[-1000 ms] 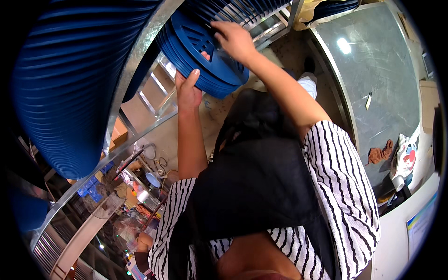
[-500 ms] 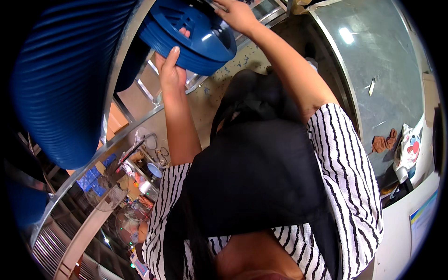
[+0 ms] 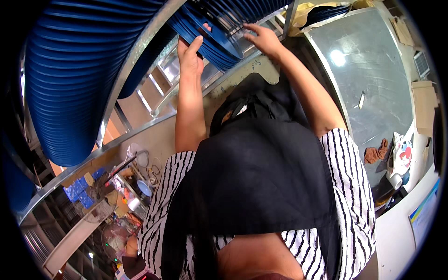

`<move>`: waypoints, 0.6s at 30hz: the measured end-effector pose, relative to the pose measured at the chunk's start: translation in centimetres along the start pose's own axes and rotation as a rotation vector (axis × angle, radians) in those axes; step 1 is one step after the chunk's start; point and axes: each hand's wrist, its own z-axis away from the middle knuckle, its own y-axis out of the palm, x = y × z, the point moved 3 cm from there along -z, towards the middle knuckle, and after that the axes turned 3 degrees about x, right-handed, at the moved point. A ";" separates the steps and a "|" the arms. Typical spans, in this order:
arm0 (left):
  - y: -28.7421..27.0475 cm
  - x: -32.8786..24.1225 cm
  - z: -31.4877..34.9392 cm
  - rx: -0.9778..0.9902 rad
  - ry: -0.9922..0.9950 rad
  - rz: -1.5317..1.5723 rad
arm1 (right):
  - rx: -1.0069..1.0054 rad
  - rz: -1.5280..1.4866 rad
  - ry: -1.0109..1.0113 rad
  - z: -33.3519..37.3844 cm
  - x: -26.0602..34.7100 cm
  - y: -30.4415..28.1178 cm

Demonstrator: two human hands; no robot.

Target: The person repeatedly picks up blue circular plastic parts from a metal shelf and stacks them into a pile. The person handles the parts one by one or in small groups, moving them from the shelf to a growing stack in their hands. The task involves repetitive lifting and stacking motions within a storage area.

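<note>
Grasps a stack (image 3: 212, 49) of blue discs in the left hand (image 3: 190, 56), with the thumb over the near rim and with fingertips poking up through an opening in the top disc. Holds it tilted, at the upper middle of the view, to the right of the slanting bar of a metal frame (image 3: 135, 56). Holds out the right hand (image 3: 267, 41) released, with half-bent fingers near the right rim of the stack; cannot tell about contact there.

Wears a black apron (image 3: 261, 177) over a striped shirt (image 3: 347, 177).

Has close on the left a long row (image 3: 79, 93) of more blue discs, packed rim to rim along the frame. Has beyond the stack another blue row (image 3: 240, 9), cut off by the top of the view.

Has on the right a grey tabletop (image 3: 373, 60). Finds on it a small tool (image 3: 361, 100) around the middle, a brown cloth (image 3: 376, 151) toward the lower edge, and a white bag (image 3: 402, 154) at the lower right corner, just beside the cloth. Finds brown paper (image 3: 300, 21) by the upper left corner.

Has at lower left, well apart from the hands, blue boxes (image 3: 79, 191), a blue bowl (image 3: 144, 188), blurred clutter and a co-worker's arm (image 3: 132, 245).
</note>
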 end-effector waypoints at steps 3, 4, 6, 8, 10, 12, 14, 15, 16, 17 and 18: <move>0.2 0.7 -1.8 0.022 -0.003 0.004 | 0.000 -0.035 0.056 1.5 -1.3 -0.7; 0.1 0.9 -2.5 0.021 0.004 0.005 | 0.013 -0.045 0.075 1.9 -1.4 -0.8; -0.3 1.3 -3.7 0.015 0.019 0.010 | 0.068 -0.032 0.146 2.6 -2.1 -0.6; -2.1 1.9 -5.0 -0.007 0.042 -0.007 | 0.097 -0.049 0.158 3.2 -2.4 -0.1; -4.1 2.5 -6.5 -0.115 0.033 -0.059 | 0.143 -0.019 0.180 3.9 -1.9 0.3; -5.0 2.2 -7.1 -0.213 -0.024 -0.028 | 0.158 -0.027 0.198 4.8 -2.7 1.3; -6.6 2.0 -7.8 -0.267 -0.099 -0.125 | 0.178 -0.062 0.212 5.2 -3.1 2.0; -7.3 1.8 -8.0 -0.264 -0.101 -0.174 | 0.189 -0.060 0.210 5.2 -3.1 2.2; -8.0 1.6 -8.1 -0.264 -0.104 -0.224 | 0.201 -0.059 0.206 5.1 -3.1 2.5; -8.7 1.5 -8.1 -0.265 -0.107 -0.273 | 0.203 -0.059 0.202 5.0 -3.0 2.9; -8.3 1.9 -7.9 -0.295 -0.153 -0.195 | 0.215 -0.050 0.227 4.9 -3.4 2.9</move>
